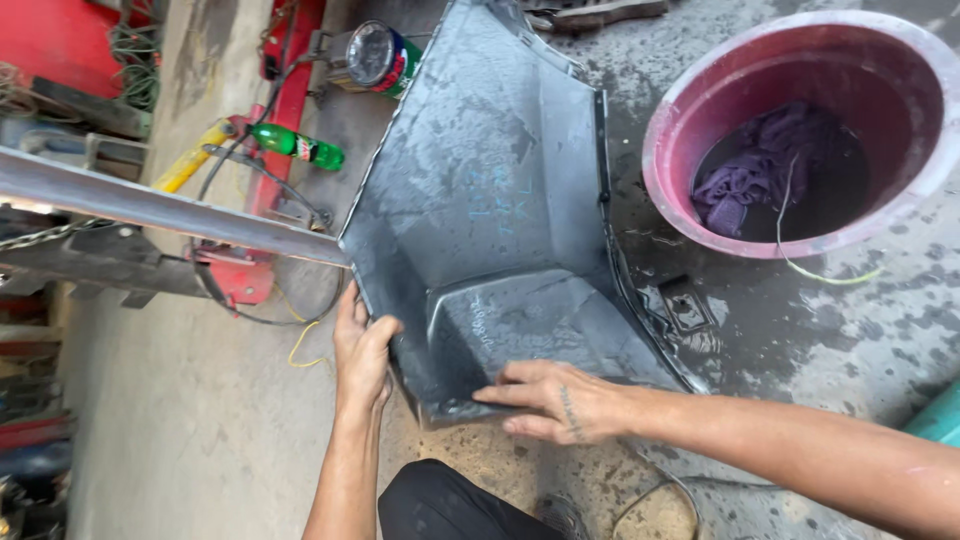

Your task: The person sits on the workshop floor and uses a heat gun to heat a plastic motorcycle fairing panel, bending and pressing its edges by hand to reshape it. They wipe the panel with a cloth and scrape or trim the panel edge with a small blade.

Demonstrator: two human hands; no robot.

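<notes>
A large dark grey moulded panel [490,190] lies on the wet concrete floor, wide end toward me. My left hand [362,350] grips its near left edge, thumb over the rim. My right hand [560,400] lies flat on the panel's near lower face, fingers pointing left. Faint chalk-like marks show on the panel's middle.
A pink plastic basin [670,110] with dark water and a purple cloth [760,165] stands at the upper right. A green bottle [298,147] lies by red equipment [285,100] at the upper left. A grey metal bar [150,205] crosses the left side. My dark-clad knee [440,505] is below.
</notes>
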